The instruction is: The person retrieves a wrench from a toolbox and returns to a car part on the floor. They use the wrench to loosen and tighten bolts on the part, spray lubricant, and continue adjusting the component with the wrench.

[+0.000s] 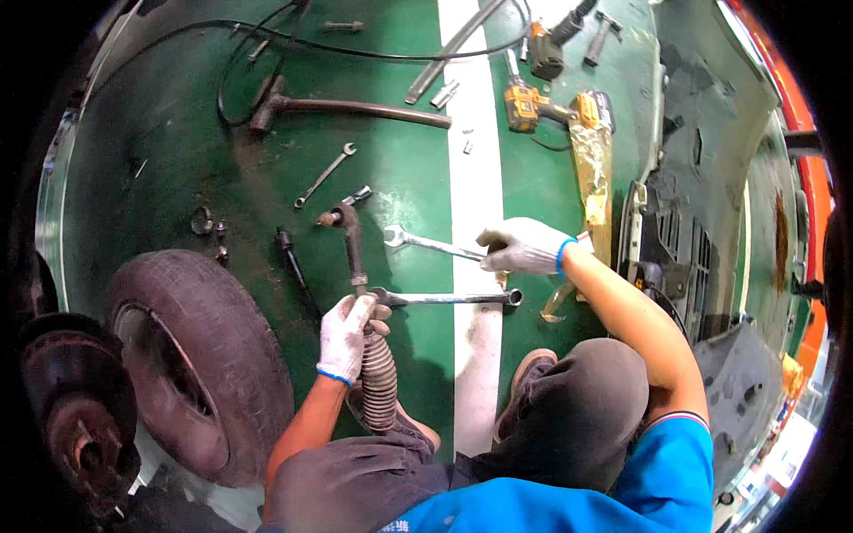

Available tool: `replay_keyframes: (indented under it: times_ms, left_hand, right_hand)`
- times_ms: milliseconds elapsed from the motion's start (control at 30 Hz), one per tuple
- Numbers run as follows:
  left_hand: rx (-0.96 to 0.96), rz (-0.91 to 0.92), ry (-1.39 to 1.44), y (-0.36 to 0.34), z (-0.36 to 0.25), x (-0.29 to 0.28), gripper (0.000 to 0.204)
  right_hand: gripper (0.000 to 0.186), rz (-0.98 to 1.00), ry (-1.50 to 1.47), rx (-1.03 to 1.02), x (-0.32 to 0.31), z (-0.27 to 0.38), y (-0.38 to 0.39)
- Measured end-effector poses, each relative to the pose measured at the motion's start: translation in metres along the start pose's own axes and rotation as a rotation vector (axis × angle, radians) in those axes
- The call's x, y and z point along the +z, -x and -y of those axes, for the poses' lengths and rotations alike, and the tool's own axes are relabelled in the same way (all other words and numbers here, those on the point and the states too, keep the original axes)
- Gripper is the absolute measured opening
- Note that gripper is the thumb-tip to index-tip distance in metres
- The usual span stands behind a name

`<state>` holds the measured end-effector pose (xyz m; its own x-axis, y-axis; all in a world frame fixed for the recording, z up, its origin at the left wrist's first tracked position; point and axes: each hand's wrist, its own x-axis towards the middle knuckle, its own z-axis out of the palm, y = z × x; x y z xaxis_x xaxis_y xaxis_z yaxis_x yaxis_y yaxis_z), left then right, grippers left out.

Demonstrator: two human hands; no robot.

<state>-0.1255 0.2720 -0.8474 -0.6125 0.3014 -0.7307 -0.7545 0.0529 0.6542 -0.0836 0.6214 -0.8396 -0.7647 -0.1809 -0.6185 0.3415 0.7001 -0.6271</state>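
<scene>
My left hand (350, 333), in a white glove, is closed round a steering tie rod just below its upper shaft (354, 253). The rod's ball-joint end (338, 216) points up and left, and a ribbed bellows boot (379, 382) hangs below the hand toward my shoe. A long combination wrench (449, 299) lies across at the rod, its open jaw beside my left fingers; whether it grips the rod I cannot tell. My right hand (524, 246), also gloved, pinches the end of a second combination wrench (435, 244), whose open jaw points left toward the rod.
A tyre (204, 364) lies at my left, near a dark hub part (80, 400). On the green floor ahead are a small wrench (325, 176), a black extension bar (295, 266), a long-handled hammer (355, 107) and a yellow cordless impact wrench (526, 105). A car bumper (684, 231) stands at right.
</scene>
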Motion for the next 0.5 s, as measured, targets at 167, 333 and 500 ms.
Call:
replay_keyframes:
  times_ms: [167, 333, 500]
  left_hand:
    - [-0.048, 0.088, 0.088, -0.007, -0.028, 0.005, 0.024]
    - [0.085, 0.067, -0.093, -0.004, -0.109, 0.027, 0.021]
    - [0.474, -0.306, -1.156, 0.065, -0.189, -0.003, 0.053]
  right_hand:
    - [0.075, 0.245, -0.201, -0.05, -0.02, 0.052, -0.014]
    - [0.078, 0.225, -0.13, -0.315, 0.003, 0.145, -0.056]
    - [0.043, -0.204, -0.653, -0.264, 0.04, 0.214, -0.09]
